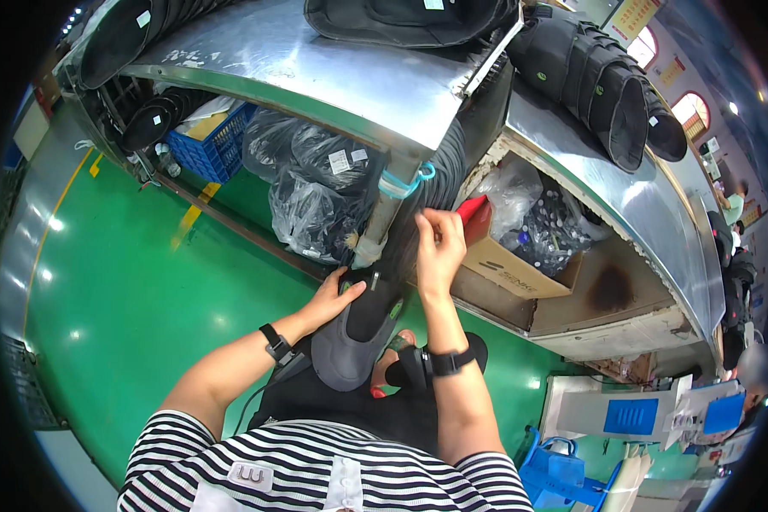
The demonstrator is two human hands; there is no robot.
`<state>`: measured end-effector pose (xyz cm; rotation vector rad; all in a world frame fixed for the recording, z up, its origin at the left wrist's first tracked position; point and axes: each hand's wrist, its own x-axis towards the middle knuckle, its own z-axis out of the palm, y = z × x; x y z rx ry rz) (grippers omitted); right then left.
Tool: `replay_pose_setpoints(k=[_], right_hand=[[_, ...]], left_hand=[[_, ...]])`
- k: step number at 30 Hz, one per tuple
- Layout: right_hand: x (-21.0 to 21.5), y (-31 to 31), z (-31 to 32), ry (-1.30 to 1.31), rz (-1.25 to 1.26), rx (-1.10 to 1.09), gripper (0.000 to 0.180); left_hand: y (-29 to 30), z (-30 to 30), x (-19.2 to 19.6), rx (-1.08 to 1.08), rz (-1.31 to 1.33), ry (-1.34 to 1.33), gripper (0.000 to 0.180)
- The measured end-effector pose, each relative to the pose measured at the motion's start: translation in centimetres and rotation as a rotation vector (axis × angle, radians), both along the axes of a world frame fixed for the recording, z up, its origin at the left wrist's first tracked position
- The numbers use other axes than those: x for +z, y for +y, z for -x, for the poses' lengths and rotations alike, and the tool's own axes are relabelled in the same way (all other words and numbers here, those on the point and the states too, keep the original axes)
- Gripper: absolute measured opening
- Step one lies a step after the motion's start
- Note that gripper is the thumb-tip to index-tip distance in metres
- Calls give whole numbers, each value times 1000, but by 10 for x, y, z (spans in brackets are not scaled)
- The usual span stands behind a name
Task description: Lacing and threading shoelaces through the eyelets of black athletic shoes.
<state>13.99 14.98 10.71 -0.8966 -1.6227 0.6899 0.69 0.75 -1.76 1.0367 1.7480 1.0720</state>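
— Nearest, at six o'clock?
— Left hand [333,294] curled loosely on the grey-black padded piece [354,337], fingers gripping its edge above the lap.
— And at one o'clock from there?
— Right hand [439,247] raised, fingertips pinched shut on the upper end of the same piece, beside the desk leg [382,218].
— Farther off?
— Cardboard box [508,269] at three o'clock under the steel desk [316,68]; plastic bags [311,183] and blue crate [213,145] toward eleven.

It is bright where I work. Light from above makes white shiny spots on the green floor [102,282] at my left and on the far metal table [333,77]. Under the table is dark. The picture's edges bend and go black.
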Motion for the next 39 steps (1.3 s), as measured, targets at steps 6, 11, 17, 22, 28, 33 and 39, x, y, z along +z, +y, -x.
replay_pose_setpoints(k=[6,11,17,22,28,33,39], right_hand=[[-13,-84,-109,-178,298,594,6],[-34,-197,-172,-884,625,1139,7],[-53,-193,-247,19,1291,598,13],[-57,-126,-294,943,1327,413,14],[-69,-68,-362,1559,1118,251,12],[-82,-31,-427,1405,840,2,13],[-73,-39,-526,1282,610,-231,30]], left_hand=[[-14,-19,88,-89,-404,-73,54],[-10,-21,183,-707,-439,-1288,49],[-82,101,217,47,-926,-1297,35],[-213,279,78,976,-565,-1139,39],[-458,369,-105,1598,-359,-831,27],[-498,349,-129,1701,-288,-946,29],[-546,366,-130,1842,-246,-845,29]])
